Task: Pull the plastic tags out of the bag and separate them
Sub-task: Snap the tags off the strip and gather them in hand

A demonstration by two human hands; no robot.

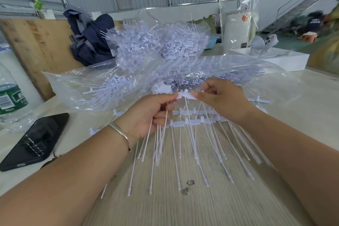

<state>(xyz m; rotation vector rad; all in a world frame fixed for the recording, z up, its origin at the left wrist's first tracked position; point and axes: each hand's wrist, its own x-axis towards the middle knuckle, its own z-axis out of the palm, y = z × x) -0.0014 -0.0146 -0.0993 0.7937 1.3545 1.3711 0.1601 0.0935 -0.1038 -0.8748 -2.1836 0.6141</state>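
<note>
We see two bare hands held up over a pale wooden table (pixel 165 207). The left hand (pixel 150 115) has its fingers curled around a bunch of thin white plastic tags (pixel 161 134). The long thin stems hang down from this hand toward the table. The right hand (pixel 220 99) pinches the flat white head of one tag (pixel 185 94) between thumb and finger. The left thumb touches the same head from the other side. So both hands grip tags, and the two hands sit close together.

More white tags lie on the table (pixel 198 121) just under the hands, in rows, with their stems pointing toward us.

Behind the hands lies a big clear plastic bag (pixel 91 86), stuffed with many more white tags. A second heap of tags in clear plastic (pixel 159 42) sits behind it.

We see a silver bracelet (pixel 119 132) on the left wrist. A black phone (pixel 34 141) lies on the table to the left. A plastic bottle with a green label (pixel 11 97) stands at the left edge. A dark blue backpack (pixel 89 38) sits farther back, and a white tray (pixel 286 58) rests at the back right.
</note>
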